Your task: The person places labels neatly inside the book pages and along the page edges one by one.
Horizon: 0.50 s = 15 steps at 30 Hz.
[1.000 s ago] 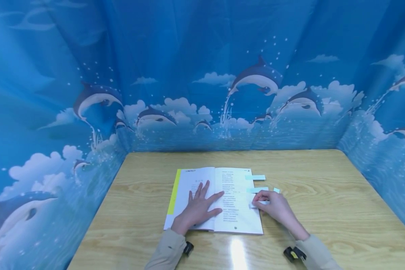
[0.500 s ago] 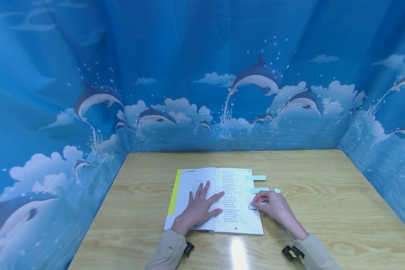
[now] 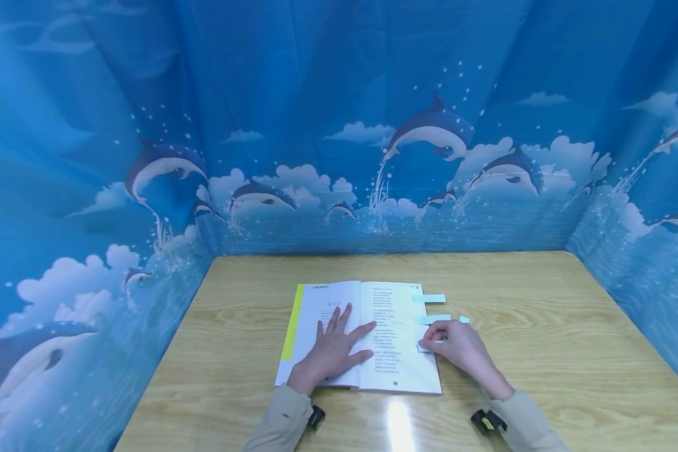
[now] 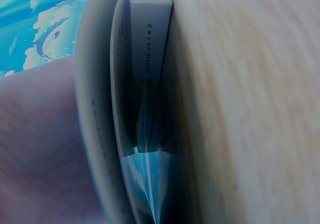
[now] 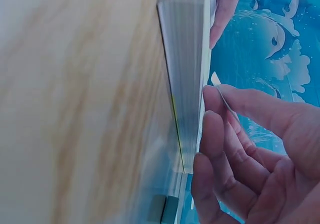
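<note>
An open book lies on the wooden table, with a yellow strip along its left edge. My left hand rests with spread fingers on the left page, its index fingertip reaching past the fold. At the right page's outer edge, my right hand pinches a small pale paper strip between thumb and index finger. In the right wrist view the strip stands thin and slightly bent between those fingertips. Two light blue sticky tabs, an upper tab and a lower tab, jut out from the right page.
A small light blue pad sits on the table just beyond my right hand. Blue dolphin-print curtains enclose the table's back and sides. Black wrist devices show at the left cuff and right cuff.
My right hand stays at the page edge, its fingers shifting very slightly; less of the pale strip shows than a second ago. My left hand keeps its place on the page.
</note>
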Tool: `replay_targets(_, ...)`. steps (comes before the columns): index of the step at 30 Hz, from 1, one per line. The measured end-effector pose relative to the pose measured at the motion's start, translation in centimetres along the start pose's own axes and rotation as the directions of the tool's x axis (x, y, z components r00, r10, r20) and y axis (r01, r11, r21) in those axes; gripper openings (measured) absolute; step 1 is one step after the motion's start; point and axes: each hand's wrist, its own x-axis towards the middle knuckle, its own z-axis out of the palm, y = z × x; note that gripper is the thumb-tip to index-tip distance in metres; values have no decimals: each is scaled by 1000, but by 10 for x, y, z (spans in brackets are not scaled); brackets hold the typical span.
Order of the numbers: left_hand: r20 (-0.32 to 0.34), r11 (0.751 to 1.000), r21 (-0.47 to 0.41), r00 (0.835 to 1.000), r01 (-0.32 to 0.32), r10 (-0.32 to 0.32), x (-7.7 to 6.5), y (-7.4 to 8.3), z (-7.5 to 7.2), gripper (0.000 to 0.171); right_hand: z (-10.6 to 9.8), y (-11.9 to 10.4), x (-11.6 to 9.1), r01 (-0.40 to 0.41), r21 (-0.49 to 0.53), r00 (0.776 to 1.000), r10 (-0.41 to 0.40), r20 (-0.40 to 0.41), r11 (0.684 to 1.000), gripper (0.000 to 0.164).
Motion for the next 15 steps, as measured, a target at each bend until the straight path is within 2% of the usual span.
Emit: replay_targets(15,3,1000,-6,1000,3,-3,0,-1,1,59,-1,-2,0,57,-36,998,-57,-13,998,10)
